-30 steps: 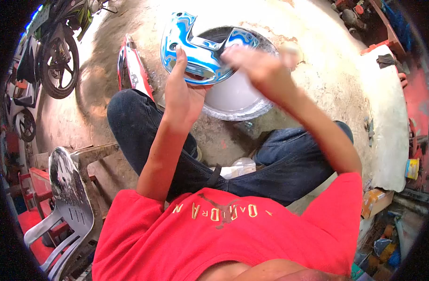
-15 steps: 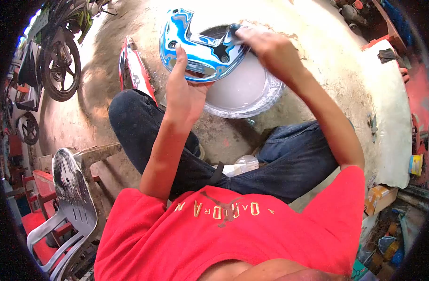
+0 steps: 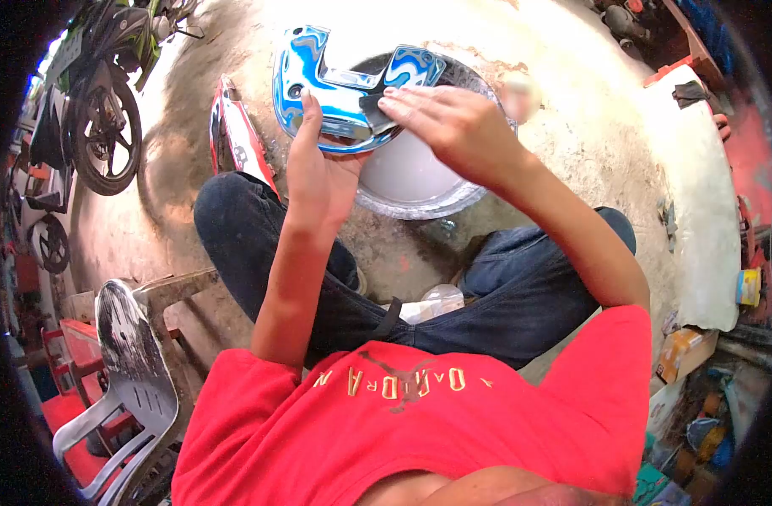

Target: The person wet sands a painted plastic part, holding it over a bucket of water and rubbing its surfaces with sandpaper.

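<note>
My left hand [image 3: 318, 173] grips a glossy blue-and-white motorcycle body panel [image 3: 306, 72] by its lower edge. Its thumb lies on the panel's face and the other fingers are hidden beneath. A small dark sheet that looks like sandpaper [image 3: 373, 111] is pressed against the panel's right part under the fingertips of my right hand [image 3: 453, 126]. Below the panel stands a round grey basin [image 3: 420, 208] with cloudy whitish liquid, partly covered by the panel and my right hand.
A red-and-white panel [image 3: 238, 139] lies on the floor to the left. Parked motorcycles [image 3: 103, 118] stand at upper left, and a worn plastic chair [image 3: 137, 354] at lower left. A long pale slab [image 3: 702, 211] and a cardboard box [image 3: 684, 354] are at right.
My right hand has slid the dark sheet from the panel's upper right end down and left towards its middle. The panel has shifted slightly left in my left hand.
</note>
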{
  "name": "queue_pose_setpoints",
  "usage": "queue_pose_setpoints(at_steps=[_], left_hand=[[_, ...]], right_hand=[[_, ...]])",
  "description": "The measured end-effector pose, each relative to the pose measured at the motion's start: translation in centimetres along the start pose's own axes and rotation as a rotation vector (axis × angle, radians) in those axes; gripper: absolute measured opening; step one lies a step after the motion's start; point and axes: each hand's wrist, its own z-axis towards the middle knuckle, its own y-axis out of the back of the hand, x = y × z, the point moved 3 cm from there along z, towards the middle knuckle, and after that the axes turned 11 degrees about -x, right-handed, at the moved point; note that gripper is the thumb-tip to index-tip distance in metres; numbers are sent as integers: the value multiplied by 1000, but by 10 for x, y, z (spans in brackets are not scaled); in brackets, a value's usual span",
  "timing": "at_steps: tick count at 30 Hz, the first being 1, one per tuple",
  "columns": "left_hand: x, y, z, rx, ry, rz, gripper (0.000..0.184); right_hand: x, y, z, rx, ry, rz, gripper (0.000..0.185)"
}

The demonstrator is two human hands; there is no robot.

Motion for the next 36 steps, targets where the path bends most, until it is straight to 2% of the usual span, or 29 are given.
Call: queue_pose_setpoints(at_steps=[3, 5, 7, 8, 11, 15, 17, 21, 22, 25, 27, 29, 32, 35, 36], left_hand=[[1, -1, -1, -15, 25, -35, 43], [0, -2, -2, -13, 39, -45, 42], [1, -2, -3, -15, 50, -47, 42], [2, -2, -2, -19, 54, -41, 42], [4, -4, -4, -35, 69, -32, 41], [7, -5, -5, -39, 69, -27, 41], [9, -5, -4, -3, 70, -35, 40], [9, -6, -5, -70, 68, -18, 39], [9, -5, -5, -63, 79, -20, 39], [10, 0, -2, -58, 105, -40, 39], [11, 1, 0, -58, 118, -66, 39], [9, 0, -1, -68, 125, -77, 39], [8, -1, -1, -68, 121, -71, 38], [9, 0, 0, -52, 126, -74, 38], [10, 1, 1, -47, 128, -79, 38]], right_hand=[[-38, 6, 0, 16, -263, 83, 36], [-63, 11, -1, -129, -449, 179, 32], [-77, 11, -6, -103, -676, 173, 30], [-80, 9, -8, -110, -747, 287, 31], [-66, 17, -1, -83, -747, 286, 32], [-51, 12, -2, -127, -521, 172, 29], [-37, 7, -2, -23, -599, 259, 22], [-20, 2, -1, -142, -456, 283, 23], [-22, 2, -2, -156, -402, 160, 20], [-36, 15, 4, -146, -504, 71, 19], [-56, 17, 0, -174, -625, 126, 23], [-64, 23, 0, -195, -563, 100, 22], [-61, 23, -2, -69, -663, 88, 21], [-38, 18, 1, 56, -578, 207, 22], [-27, 16, 1, 59, -547, 335, 22]])
